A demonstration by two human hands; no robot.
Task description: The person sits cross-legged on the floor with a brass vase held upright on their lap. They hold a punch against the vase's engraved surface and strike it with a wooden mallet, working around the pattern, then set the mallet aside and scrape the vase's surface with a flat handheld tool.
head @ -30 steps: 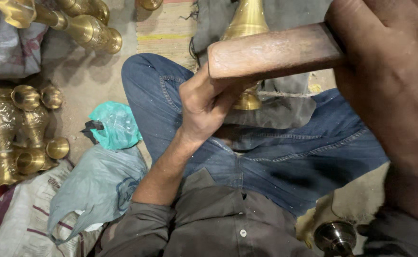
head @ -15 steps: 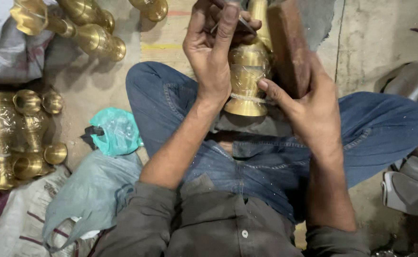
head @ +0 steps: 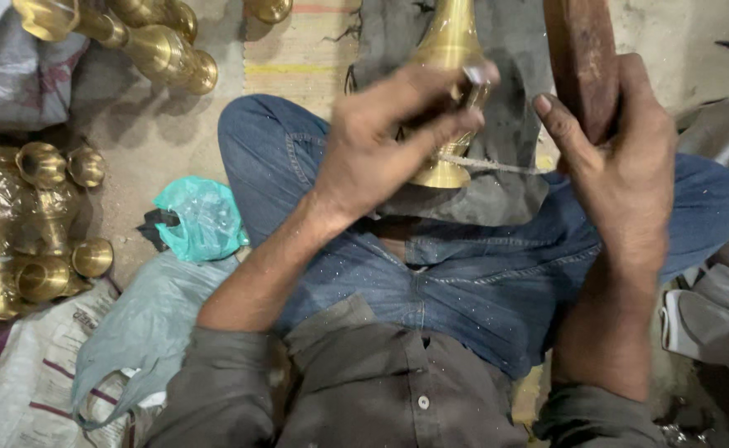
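I sit cross-legged in blue jeans. A tall brass vessel (head: 451, 50) stands upright on a dark cloth (head: 514, 108) over my lap. My left hand (head: 389, 141) wraps around its lower body, with a small pale object pinched at the fingertips. My right hand (head: 621, 158) grips a reddish-brown wooden block (head: 584, 58) held upright just right of the vessel. A thin pale cord (head: 497, 166) runs from the vessel's base toward my right hand.
Several brass vases and pots (head: 24, 216) stand at the left, more lie at the top left (head: 157, 41). A crumpled green plastic bag (head: 202, 217) and grey sacks (head: 132, 332) lie beside my left knee. Grey cloth (head: 721, 307) sits at the right.
The wooden block went from horizontal near the camera to upright beside the vessel. My left hand slid down from the vessel's neck to its lower body.
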